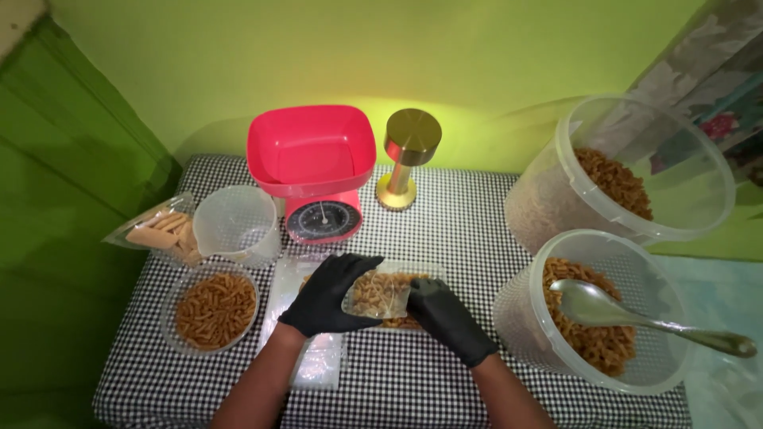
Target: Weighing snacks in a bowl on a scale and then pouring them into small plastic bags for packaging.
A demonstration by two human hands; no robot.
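Left hand [330, 295], black-gloved, fingers curled over near end of clear snack bag [381, 294]; right hand [449, 318] grips opposite corner. Bag contents partly hidden by gloves. Bag lies flat at counter [445, 230] centre, long axis left-right. Checked cloth counter, green wall [238, 56]; forearms cut off by lower frame edge.

— What are the hands doing?

— The left hand [330, 295] and right hand [449, 318], both in black gloves, grip a small clear bag [380, 295] of brown snack pieces over the checked surface [445, 238].

— Is the bag sealed?

— Hard to tell; the fingers [358, 266] cover its edge.

— And around them?

— A red scale [314, 171] behind, a spoon [636, 314] resting in a tub [592, 310] on the right.
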